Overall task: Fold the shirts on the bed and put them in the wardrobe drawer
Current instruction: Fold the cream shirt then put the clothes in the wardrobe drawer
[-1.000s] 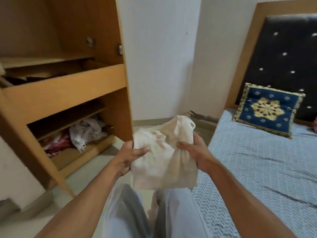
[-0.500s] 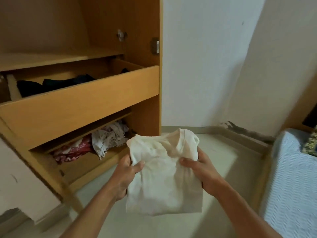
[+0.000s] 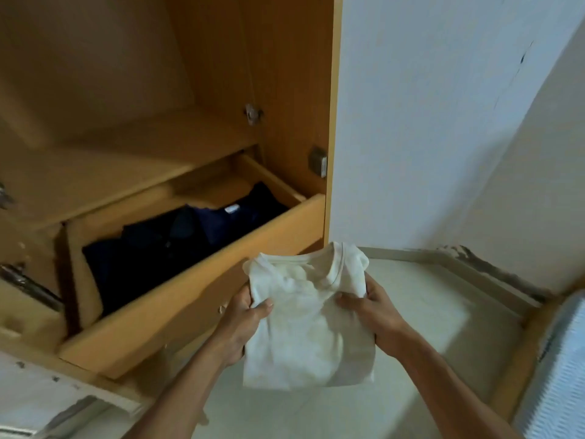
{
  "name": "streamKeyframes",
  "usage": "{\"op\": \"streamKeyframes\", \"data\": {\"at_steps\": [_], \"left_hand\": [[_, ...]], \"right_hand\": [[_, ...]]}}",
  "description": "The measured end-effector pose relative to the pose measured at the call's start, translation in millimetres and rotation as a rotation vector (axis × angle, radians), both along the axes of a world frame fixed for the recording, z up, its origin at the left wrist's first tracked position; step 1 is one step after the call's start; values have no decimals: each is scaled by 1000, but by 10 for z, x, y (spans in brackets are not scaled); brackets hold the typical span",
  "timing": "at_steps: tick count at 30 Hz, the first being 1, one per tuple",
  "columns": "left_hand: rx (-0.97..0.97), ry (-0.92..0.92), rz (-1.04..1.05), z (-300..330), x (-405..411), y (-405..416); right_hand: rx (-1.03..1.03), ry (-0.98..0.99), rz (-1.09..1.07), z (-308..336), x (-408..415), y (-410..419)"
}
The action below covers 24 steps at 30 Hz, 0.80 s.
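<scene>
A folded white shirt is held up in front of me by both hands, collar at the top. My left hand grips its left edge and my right hand grips its right edge. Just beyond and left of the shirt stands the open wooden wardrobe drawer, pulled out. Folded dark blue shirts lie inside it, filling most of the drawer's floor. The white shirt hangs just outside the drawer's front right corner.
The wardrobe's side panel rises right of the drawer, with a shelf above it. A white wall and pale floor lie to the right. The bed's edge shows at the far right.
I have moved closer to the wardrobe and turned left; the bed has slid out of view. The white shirt stays gripped in both hands and now sits by the drawer's front.
</scene>
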<state>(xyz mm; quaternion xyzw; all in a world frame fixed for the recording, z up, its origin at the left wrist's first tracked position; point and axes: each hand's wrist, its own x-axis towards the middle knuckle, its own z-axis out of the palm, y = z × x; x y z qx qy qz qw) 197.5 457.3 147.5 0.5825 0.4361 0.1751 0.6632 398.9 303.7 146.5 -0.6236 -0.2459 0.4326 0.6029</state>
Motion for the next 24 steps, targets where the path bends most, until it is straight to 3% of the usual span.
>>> {"op": "streamKeyframes", "data": {"at_steps": [6,11,16,24], "left_hand": [[18,-13,14,1654,115,48],[49,-36,34,2478,215,120],[67,-54,69,2794,329,292],[47,-40,109,2715,368,710]], "right_hand": [[-8,-2,28,1662,141,114],[35,-50,74,2521,301,257],[94,-63,114,2870,438,427],[80,-47,159,2886,550,905]]}}
